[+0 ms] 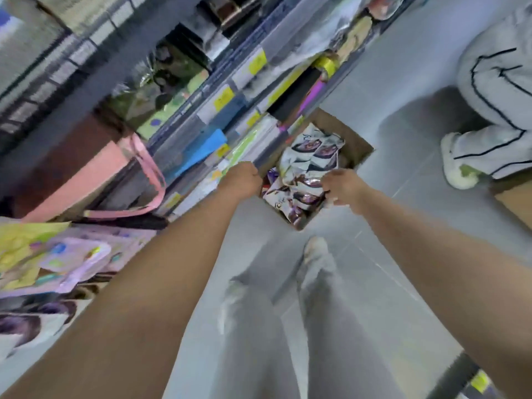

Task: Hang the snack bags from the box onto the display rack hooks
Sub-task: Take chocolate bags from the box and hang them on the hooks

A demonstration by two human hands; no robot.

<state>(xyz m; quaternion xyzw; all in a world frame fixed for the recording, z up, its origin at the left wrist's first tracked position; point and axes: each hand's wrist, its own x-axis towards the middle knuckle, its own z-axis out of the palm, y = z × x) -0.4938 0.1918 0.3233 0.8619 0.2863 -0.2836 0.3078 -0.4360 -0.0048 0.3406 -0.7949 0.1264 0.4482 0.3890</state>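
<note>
Two arms reach down to cardboard box [349, 136] on floor [403, 203] beside shelves [227, 96]. White-purple snack bags [308, 165] lie piled inside. The right hand [342, 187] grips the bags' edge; the left hand [240, 180] is curled at the box's left rim, hold unclear (blur).

Between the left grip [240, 180] and the right grip [341, 187], the snack bags [309, 165] are white with purple and dark brown print. Their box [348, 133] is plain brown. Left of the left grip is a pink strap [159, 180]; right of the right grip, grey trousers [489, 90] with thin black lines.
</note>
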